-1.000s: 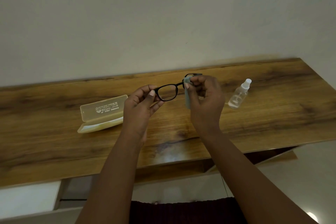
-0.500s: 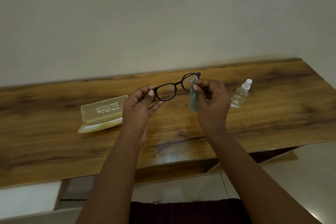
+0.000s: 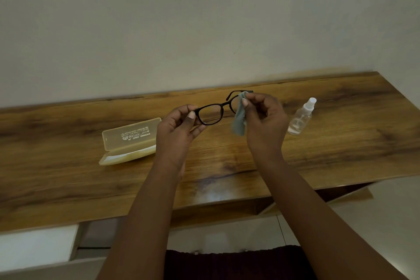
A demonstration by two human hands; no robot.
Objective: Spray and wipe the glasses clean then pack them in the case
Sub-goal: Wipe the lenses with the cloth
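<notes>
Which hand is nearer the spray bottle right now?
Right. The right hand, wiping with the cloth, sits just beside the spray bottle; the left hand holds the glasses farther away.

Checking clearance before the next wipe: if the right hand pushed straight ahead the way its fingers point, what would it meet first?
Probably the wall: the right hand pinches a cloth on the glasses. Depth unclear.

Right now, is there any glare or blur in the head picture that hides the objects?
Head view: a pale glare patch on the table near its front edge; dim light overall; the cloth looks slightly smeared; the glasses and case stay readable; table edges bend from wide-angle distortion.
</notes>
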